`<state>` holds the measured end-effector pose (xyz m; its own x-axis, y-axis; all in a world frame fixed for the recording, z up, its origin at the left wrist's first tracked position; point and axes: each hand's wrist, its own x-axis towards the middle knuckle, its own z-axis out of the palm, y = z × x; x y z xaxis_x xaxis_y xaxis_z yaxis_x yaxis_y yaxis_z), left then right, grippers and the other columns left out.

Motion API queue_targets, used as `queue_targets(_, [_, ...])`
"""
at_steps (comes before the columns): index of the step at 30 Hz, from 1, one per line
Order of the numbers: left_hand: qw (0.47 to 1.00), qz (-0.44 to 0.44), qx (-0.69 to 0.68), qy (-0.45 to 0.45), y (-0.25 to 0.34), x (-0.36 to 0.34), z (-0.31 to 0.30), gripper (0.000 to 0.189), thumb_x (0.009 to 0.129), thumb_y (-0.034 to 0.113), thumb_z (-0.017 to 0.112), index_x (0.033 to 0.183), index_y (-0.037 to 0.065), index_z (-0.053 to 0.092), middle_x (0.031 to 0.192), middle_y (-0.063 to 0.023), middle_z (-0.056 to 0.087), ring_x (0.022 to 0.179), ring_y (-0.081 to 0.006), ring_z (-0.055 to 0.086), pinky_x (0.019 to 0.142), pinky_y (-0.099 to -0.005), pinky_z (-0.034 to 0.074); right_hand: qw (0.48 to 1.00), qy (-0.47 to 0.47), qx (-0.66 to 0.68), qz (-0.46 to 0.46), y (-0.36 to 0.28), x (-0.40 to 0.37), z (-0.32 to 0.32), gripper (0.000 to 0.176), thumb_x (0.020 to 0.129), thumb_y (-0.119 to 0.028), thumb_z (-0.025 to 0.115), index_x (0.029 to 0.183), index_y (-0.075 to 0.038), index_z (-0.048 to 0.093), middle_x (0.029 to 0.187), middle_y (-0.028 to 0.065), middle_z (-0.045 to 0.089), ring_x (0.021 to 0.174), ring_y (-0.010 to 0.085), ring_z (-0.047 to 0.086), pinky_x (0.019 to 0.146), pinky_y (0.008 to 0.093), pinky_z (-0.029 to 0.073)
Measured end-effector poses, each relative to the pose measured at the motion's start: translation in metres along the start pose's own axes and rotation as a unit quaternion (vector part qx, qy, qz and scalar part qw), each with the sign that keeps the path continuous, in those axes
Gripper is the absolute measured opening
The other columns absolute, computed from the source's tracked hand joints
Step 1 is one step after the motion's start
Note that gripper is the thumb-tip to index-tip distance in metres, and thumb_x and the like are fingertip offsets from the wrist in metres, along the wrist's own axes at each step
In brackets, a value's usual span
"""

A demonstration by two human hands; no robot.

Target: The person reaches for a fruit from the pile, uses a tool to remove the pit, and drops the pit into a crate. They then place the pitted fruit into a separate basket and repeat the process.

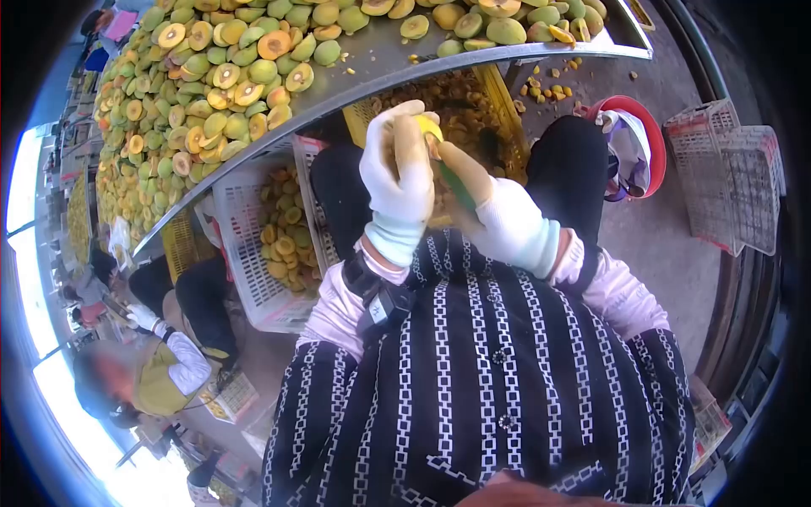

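My left hand [395,182], in a white glove with bare-looking fingertips, is closed around a yellow piece of fruit [429,128], mostly hidden by the fingers. My right hand [507,218], also gloved, grips a green-handled tool [457,184]. Its working end meets the fruit, with the right thumb or finger close beside it; the tip itself is hidden. Both hands are together in front of my chest, above a yellow crate [507,110] holding brownish-orange fruit scraps between my knees.
A metal-edged table [372,78] ahead bears many halved green-orange fruits [274,45]. A white crate [245,245] of fruit halves stands at left. At right are a red basin [657,152] and stacked crates [726,173]. Fruit bits [545,91] lie on the floor. Another person [160,372] sits at left.
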<state>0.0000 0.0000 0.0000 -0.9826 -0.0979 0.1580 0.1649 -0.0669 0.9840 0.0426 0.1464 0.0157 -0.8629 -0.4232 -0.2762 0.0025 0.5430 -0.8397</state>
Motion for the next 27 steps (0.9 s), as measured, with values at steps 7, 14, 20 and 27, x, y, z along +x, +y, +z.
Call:
queue_targets(7, [0.908, -0.148, -0.388, 0.056, -0.029, 0.008, -0.015, 0.040, 0.096, 0.033, 0.048, 0.124, 0.005, 0.049, 0.118, -0.0131, 0.058, 0.100, -0.0295, 0.060, 0.089, -0.0390, 0.048, 0.887, 0.203, 0.413, 0.048, 0.007, 0.022, -0.008, 0.048, 0.087, -0.013, 0.061, 0.131, -0.004, 0.043, 0.073, 0.0020, 0.055, 0.050, 0.0082, 0.051, 0.046, 0.0221, 0.043])
queue_targets(14, [0.832, -0.201, -0.512, -0.068, -0.008, 0.002, -0.005, 0.047, 0.093, 0.029, 0.052, 0.131, 0.003, 0.046, 0.139, -0.0159, 0.043, 0.130, -0.0330, 0.040, 0.104, -0.0495, 0.038, 0.883, 0.033, 0.468, 0.024, 0.015, 0.036, -0.015, 0.050, 0.084, -0.019, 0.068, 0.122, 0.003, 0.045, 0.073, 0.0016, 0.055, 0.050, 0.0077, 0.051, 0.045, 0.0208, 0.042])
queue_targets(20, [0.734, -0.299, -0.597, -0.124, -0.014, 0.006, -0.027, 0.045, 0.096, 0.025, 0.049, 0.135, 0.004, 0.040, 0.137, -0.0185, 0.045, 0.124, -0.0305, 0.047, 0.103, -0.0471, 0.041, 0.938, 0.207, 0.254, -0.113, 0.042, 0.068, -0.001, 0.039, 0.082, -0.016, 0.065, 0.118, -0.002, 0.056, 0.082, 0.0031, 0.061, 0.062, 0.0062, 0.056, 0.058, 0.0221, 0.047])
queue_targets(27, [0.839, -0.218, -0.498, -0.034, -0.026, -0.007, -0.005, 0.042, 0.096, 0.024, 0.050, 0.134, 0.009, 0.041, 0.127, -0.0103, 0.053, 0.117, -0.0229, 0.051, 0.101, -0.0407, 0.041, 0.969, 0.178, 0.166, -0.040, 0.020, 0.060, -0.003, 0.036, 0.081, -0.021, 0.066, 0.109, 0.000, 0.059, 0.076, 0.0178, 0.062, 0.068, 0.0313, 0.064, 0.065, 0.0349, 0.050])
